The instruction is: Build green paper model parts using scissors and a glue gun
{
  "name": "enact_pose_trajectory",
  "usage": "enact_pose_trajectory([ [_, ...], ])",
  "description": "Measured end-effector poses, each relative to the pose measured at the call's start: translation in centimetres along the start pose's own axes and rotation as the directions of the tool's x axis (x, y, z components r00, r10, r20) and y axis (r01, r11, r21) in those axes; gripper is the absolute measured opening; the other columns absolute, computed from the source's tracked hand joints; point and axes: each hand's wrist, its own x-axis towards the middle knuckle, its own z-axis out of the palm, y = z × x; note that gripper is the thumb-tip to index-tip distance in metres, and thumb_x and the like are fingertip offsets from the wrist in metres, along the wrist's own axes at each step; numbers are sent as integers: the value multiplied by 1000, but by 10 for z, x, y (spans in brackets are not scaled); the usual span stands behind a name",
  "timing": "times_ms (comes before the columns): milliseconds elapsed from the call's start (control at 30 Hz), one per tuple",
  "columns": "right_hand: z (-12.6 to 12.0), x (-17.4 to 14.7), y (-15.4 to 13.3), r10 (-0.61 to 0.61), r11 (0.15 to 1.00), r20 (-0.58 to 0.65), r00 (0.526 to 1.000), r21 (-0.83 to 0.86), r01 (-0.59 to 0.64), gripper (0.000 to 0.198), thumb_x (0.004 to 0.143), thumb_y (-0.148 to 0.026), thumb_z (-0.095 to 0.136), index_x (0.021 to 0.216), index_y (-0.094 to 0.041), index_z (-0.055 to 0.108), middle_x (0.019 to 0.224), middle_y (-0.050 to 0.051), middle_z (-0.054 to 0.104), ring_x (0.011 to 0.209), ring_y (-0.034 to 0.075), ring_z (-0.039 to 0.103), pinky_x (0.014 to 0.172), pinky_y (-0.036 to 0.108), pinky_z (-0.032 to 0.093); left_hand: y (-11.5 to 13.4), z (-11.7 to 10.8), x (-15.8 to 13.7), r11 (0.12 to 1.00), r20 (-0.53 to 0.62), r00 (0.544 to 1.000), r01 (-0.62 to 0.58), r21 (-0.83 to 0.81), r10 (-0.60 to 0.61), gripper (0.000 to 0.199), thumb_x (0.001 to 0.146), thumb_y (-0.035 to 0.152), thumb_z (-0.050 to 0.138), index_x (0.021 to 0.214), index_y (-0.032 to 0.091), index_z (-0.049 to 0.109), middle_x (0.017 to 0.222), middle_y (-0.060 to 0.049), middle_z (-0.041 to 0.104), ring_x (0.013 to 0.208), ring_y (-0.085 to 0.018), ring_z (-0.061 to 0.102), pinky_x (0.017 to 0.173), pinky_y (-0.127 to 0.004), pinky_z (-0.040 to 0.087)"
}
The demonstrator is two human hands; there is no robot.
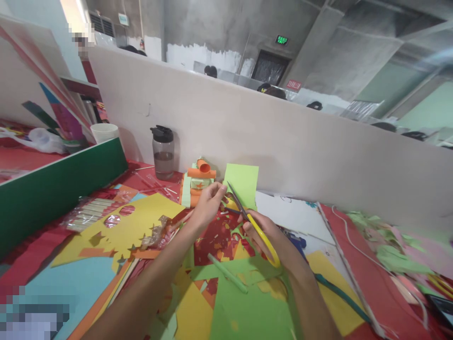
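In my right hand [260,229] is a pair of scissors with yellow handles [264,240]. Their dark blades point up and left, toward my other hand. My left hand [210,200] has its thumb and fingers pinched together just left of the blade tips. Whatever sits in that pinch is too small to make out. Behind the blades a light green paper sheet [242,182] leans against the white partition. Beside my left hand stands a small paper model [201,175] of orange rolls and pale green pieces.
Green paper [253,307] and a light green tube [228,274] lie in front. Yellow paper with holes [141,219] and blue paper [81,278] spread leftward. A water bottle [163,153] stands by the partition [283,137]. A green divider [63,191] bounds the left; paper scraps [396,257] lie right.
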Motion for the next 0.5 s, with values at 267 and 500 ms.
enact_pose_trajectory([
  [267,0,0,-1,-2,1000,-3,1000,20,2,39,93,-59,56,95,-20,54,60,-7,43,42,6,34,41,20,28,1,0,-1,999,4,1000,26,-19,-26,38,87,54,59,81,17,55,80,-1,61,67,-10,57,57,-20,44],
  [500,0,2,3,2,999,2,1000,48,-2,41,92,-61,56,89,-21,53,60,-7,42,42,6,34,41,20,29,3,1,-2,998,5,999,38,-43,-37,39,86,54,60,80,17,54,80,-2,63,68,-11,57,57,-20,43],
])
